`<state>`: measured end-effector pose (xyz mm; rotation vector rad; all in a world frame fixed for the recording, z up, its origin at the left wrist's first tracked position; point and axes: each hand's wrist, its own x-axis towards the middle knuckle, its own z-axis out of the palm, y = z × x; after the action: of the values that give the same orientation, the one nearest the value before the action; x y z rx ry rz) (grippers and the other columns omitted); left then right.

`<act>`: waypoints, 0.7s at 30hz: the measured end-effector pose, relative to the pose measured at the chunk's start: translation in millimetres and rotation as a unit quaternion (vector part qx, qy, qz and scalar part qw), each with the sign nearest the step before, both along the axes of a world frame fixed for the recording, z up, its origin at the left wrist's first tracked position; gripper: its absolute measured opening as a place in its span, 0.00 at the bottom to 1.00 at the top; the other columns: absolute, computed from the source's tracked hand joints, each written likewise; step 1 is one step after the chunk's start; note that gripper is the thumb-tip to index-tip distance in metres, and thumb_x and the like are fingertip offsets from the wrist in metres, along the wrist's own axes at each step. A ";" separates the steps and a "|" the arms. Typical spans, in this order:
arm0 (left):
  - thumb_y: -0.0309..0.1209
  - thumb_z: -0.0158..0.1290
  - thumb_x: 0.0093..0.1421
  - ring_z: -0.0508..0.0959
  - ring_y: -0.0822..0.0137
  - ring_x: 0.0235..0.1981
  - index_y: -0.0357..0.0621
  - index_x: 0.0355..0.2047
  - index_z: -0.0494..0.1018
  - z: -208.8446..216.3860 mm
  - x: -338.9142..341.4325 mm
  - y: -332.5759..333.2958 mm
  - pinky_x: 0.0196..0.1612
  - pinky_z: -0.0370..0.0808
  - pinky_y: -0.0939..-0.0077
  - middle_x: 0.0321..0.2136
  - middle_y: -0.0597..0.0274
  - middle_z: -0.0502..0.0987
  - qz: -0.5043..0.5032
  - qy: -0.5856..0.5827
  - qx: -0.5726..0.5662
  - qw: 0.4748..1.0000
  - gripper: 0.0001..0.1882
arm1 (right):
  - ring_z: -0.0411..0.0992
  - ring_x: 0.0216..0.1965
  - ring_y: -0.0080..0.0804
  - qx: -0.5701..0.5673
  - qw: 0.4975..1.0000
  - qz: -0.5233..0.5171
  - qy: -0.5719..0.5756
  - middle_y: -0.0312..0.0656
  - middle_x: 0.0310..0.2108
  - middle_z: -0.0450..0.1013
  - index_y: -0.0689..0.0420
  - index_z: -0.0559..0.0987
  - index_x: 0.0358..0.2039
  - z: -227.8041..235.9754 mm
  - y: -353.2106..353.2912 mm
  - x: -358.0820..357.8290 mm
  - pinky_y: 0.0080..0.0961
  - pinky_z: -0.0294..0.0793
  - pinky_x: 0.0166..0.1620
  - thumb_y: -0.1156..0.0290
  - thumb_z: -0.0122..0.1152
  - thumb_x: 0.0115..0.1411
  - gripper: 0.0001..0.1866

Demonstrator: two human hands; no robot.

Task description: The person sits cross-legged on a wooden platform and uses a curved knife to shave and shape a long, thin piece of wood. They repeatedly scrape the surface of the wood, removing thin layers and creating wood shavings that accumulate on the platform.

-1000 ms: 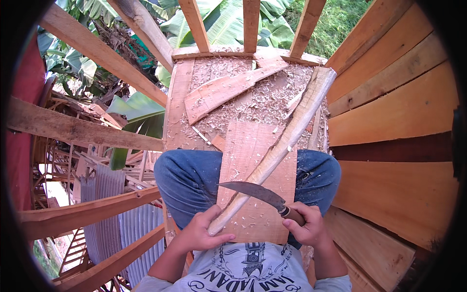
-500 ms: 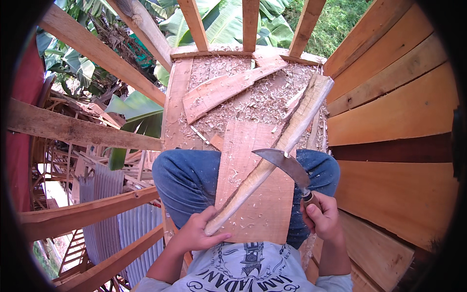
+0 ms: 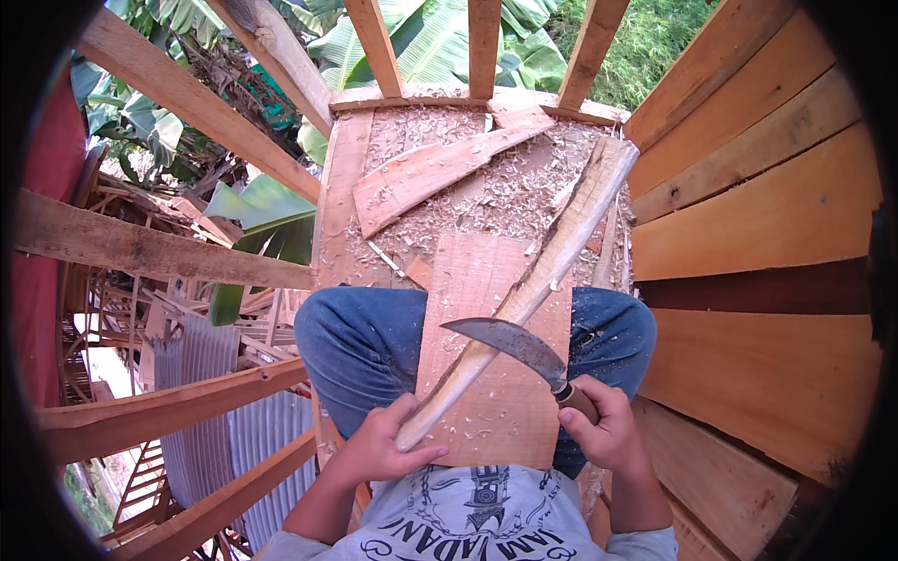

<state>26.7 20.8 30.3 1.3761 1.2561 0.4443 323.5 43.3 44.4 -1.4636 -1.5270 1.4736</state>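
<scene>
A wall point(image 3: 758, 365) of broad orange planks rises along the right. Beside it spreads the plank floor point(image 3: 344, 182), fenced at the far side by wooden bars. The person's legs point(image 3: 360, 351), in blue jeans, are folded on it, and a flat board point(image 3: 519, 407) lies across the lap between the knees. Beyond the board, a tapered slab point(image 3: 421, 182) lies aslant on the floor.

The stick point(image 3: 541, 285) crosses above the board on a diagonal: its long axis runs from the near left, by the person's waist, away to the far right, with the far end out over the floor. Whether that end rests on anything, I cannot tell.

The knife point(image 3: 514, 341) lies athwart the stick's nearer half, its curved blade pointing left; whether it touches the wood is unclear.

The hands are apart. The left hand point(image 3: 388, 438) is clamped on the stick's near end, so it is the nearer one; the right hand point(image 3: 603, 425), off to the stick's right, is wrapped around the knife's handle. Curled shavings point(image 3: 496, 201) litter the floor.
</scene>
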 end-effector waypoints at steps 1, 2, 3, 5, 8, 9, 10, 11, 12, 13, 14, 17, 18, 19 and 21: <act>0.39 0.66 0.47 0.78 0.64 0.23 0.36 0.37 0.69 1.1 -0.7 -0.6 0.28 0.71 0.73 0.22 0.51 0.74 -0.005 0.009 -0.001 1.000 0.25 | 0.67 0.17 0.20 -0.026 0.998 0.040 0.030 0.38 0.16 0.69 0.61 0.76 0.32 1.5 -0.4 -0.5 0.21 0.65 0.22 0.69 0.64 0.55 0.10; 0.39 0.66 0.47 0.78 0.63 0.23 0.36 0.37 0.69 0.9 -1.3 -0.7 0.28 0.71 0.73 0.22 0.51 0.73 -0.008 0.011 0.006 1.000 0.24 | 0.67 0.17 0.19 -0.050 0.994 0.081 0.061 0.38 0.15 0.69 0.61 0.76 0.32 2.1 -0.6 -1.3 0.21 0.64 0.22 0.70 0.64 0.55 0.09; 0.39 0.66 0.47 0.78 0.63 0.23 0.36 0.36 0.68 0.7 -1.9 -0.7 0.28 0.71 0.73 0.22 0.52 0.73 -0.011 0.013 0.013 1.000 0.24 | 0.64 0.15 0.16 -0.027 0.994 0.085 0.070 0.35 0.14 0.67 0.63 0.76 0.31 4.1 1.8 -1.0 0.19 0.61 0.20 0.67 0.61 0.57 0.11; 0.39 0.66 0.48 0.78 0.63 0.23 0.36 0.36 0.68 0.6 -2.8 -0.3 0.28 0.71 0.73 0.22 0.52 0.73 -0.013 0.015 0.016 1.000 0.24 | 0.61 0.15 0.14 -0.057 0.986 -0.073 0.138 0.32 0.13 0.65 0.63 0.76 0.31 -0.4 3.5 11.1 0.17 0.58 0.19 0.64 0.59 0.59 0.13; 0.39 0.66 0.48 0.77 0.63 0.23 0.36 0.37 0.68 2.4 -1.8 1.4 0.28 0.71 0.73 0.22 0.52 0.73 -0.014 0.016 0.008 1.000 0.25 | 0.57 0.12 0.12 -0.021 0.984 -0.119 0.128 0.29 0.12 0.63 0.63 0.74 0.29 -3.7 4.1 12.9 0.14 0.53 0.16 0.55 0.55 0.62 0.20; 0.39 0.66 0.48 0.77 0.63 0.23 0.36 0.37 0.68 4.2 -0.4 2.6 0.28 0.71 0.74 0.22 0.52 0.73 -0.019 0.017 0.006 1.000 0.25 | 0.56 0.11 0.13 -0.034 0.985 -0.102 0.138 0.30 0.11 0.63 0.62 0.73 0.28 -1.7 0.7 8.1 0.14 0.53 0.15 0.52 0.55 0.61 0.22; 0.39 0.66 0.48 0.77 0.64 0.23 0.36 0.37 0.68 5.6 0.8 3.7 0.29 0.71 0.74 0.22 0.52 0.72 -0.023 0.018 0.004 1.000 0.25 | 0.56 0.09 0.13 -0.047 0.984 -0.085 0.149 0.31 0.11 0.63 0.61 0.72 0.27 1.0 -1.0 4.1 0.14 0.52 0.13 0.49 0.54 0.61 0.24; 0.39 0.66 0.48 0.77 0.63 0.23 0.36 0.38 0.68 5.2 0.0 2.4 0.29 0.71 0.74 0.22 0.52 0.72 -0.020 0.018 0.010 1.000 0.25 | 0.57 0.09 0.14 -0.067 0.987 -0.049 0.136 0.32 0.11 0.64 0.61 0.72 0.26 5.9 0.0 1.6 0.14 0.53 0.13 0.49 0.54 0.61 0.24; 0.39 0.66 0.48 0.77 0.63 0.23 0.36 0.38 0.68 4.7 -1.7 0.9 0.29 0.71 0.74 0.22 0.52 0.72 -0.017 0.017 0.016 1.000 0.25 | 0.57 0.11 0.13 -0.012 0.995 -0.032 0.093 0.31 0.12 0.64 0.61 0.73 0.27 1.9 -0.9 -0.3 0.15 0.54 0.15 0.52 0.55 0.61 0.21; 0.39 0.66 0.48 0.77 0.63 0.23 0.36 0.38 0.68 4.2 -2.3 0.0 0.29 0.71 0.73 0.22 0.52 0.73 -0.015 0.016 0.022 1.000 0.25 | 0.58 0.12 0.13 0.042 0.998 -0.015 0.050 0.29 0.12 0.64 0.60 0.73 0.27 -5.7 -1.9 -1.8 0.16 0.56 0.17 0.56 0.55 0.61 0.19; 0.39 0.66 0.48 0.77 0.63 0.23 0.36 0.38 0.69 3.9 -1.4 1.0 0.29 0.71 0.73 0.22 0.52 0.73 -0.017 0.016 0.020 1.000 0.25 | 0.58 0.14 0.13 0.096 0.995 0.003 0.006 0.28 0.13 0.64 0.60 0.74 0.27 -10.0 -2.8 -2.2 0.17 0.57 0.19 0.59 0.55 0.62 0.16; 0.40 0.66 0.48 0.78 0.63 0.24 0.36 0.38 0.69 6.7 -1.8 0.2 0.29 0.71 0.73 0.23 0.52 0.73 -0.017 0.019 0.009 1.000 0.25 | 0.63 0.16 0.16 -0.003 0.941 -0.233 0.245 0.34 0.14 0.67 0.62 0.75 0.27 2.1 8.8 22.3 0.18 0.62 0.21 0.63 0.60 0.58 0.13; 0.40 0.66 0.48 0.78 0.62 0.24 0.36 0.38 0.69 6.6 -1.7 0.4 0.29 0.71 0.73 0.22 0.52 0.73 -0.023 0.014 0.004 1.000 0.25 | 0.64 0.16 0.17 -0.055 0.871 -0.314 0.375 0.35 0.15 0.68 0.62 0.76 0.27 2.8 11.0 29.1 0.18 0.62 0.22 0.64 0.61 0.57 0.13; 0.40 0.66 0.48 0.78 0.62 0.24 0.36 0.38 0.69 6.7 -2.5 0.5 0.29 0.72 0.73 0.22 0.52 0.73 -0.028 0.008 -0.001 1.000 0.25 | 0.65 0.16 0.17 -0.041 0.922 -0.247 0.296 0.36 0.15 0.68 0.63 0.76 0.28 1.6 7.7 29.3 0.18 0.63 0.22 0.64 0.62 0.56 0.13; 0.40 0.66 0.48 0.78 0.62 0.23 0.36 0.37 0.69 5.0 -0.6 0.8 0.28 0.72 0.73 0.22 0.52 0.73 -0.022 0.008 0.007 1.000 0.25 | 0.65 0.16 0.18 -0.016 0.986 -0.093 0.136 0.37 0.14 0.68 0.63 0.76 0.29 2.5 -0.3 26.3 0.18 0.62 0.22 0.65 0.62 0.55 0.13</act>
<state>26.1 21.6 35.3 1.4191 1.2360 0.4142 349.8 42.9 47.0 -1.3211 -1.1775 1.5184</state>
